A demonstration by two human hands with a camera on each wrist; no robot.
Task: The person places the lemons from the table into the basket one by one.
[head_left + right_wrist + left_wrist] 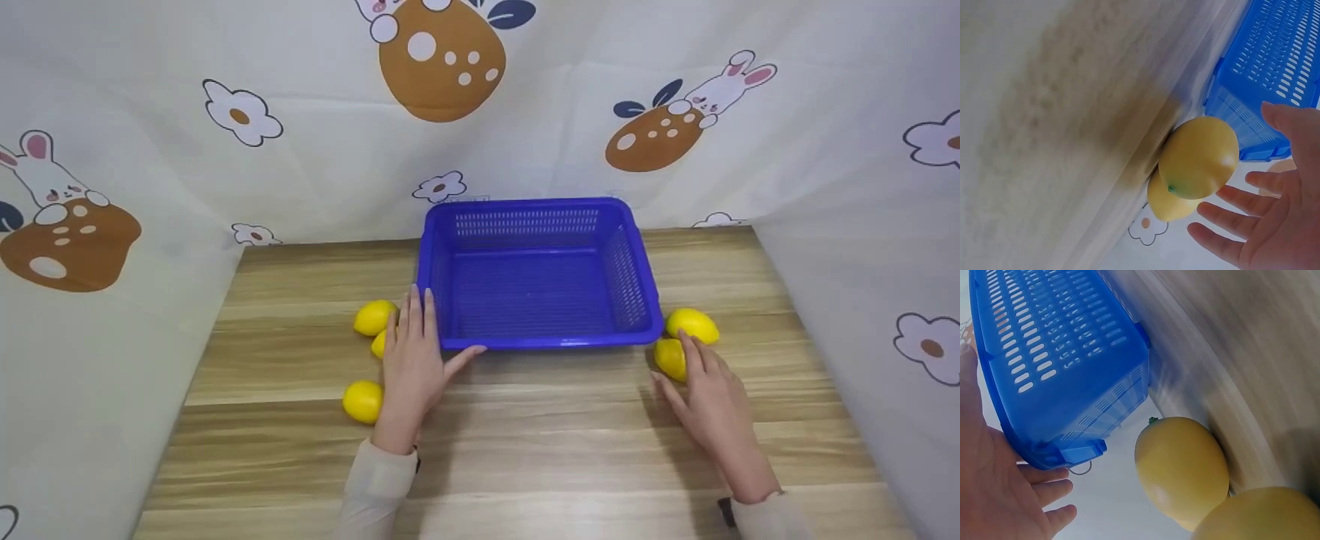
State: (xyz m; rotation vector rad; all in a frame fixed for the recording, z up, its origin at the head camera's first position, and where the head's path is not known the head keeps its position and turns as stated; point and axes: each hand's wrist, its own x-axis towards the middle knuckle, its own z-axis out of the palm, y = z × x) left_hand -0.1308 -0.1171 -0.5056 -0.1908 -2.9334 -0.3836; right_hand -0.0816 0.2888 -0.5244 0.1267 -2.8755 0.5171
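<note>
A blue plastic basket [540,343] with slotted walls stands on the table, and no contents show inside it. My left hand [412,367] lies at its front left corner, fingers straight along the left rim and thumb spread by the front edge. Three yellow lemons sit left of that hand: a rear lemon [374,318], a partly hidden lemon [379,345] and a front lemon [362,402]. My right hand [716,409] hovers beside two more, a near lemon [669,360] and a far lemon [694,325]. In the right wrist view its fingers are spread, gripping nothing.
The wood-grain table [555,450] extends in front of the basket. A pale cloth [330,172] printed with rabbits and flowers hangs behind the table and along both sides. The basket's back wall stands close to this cloth.
</note>
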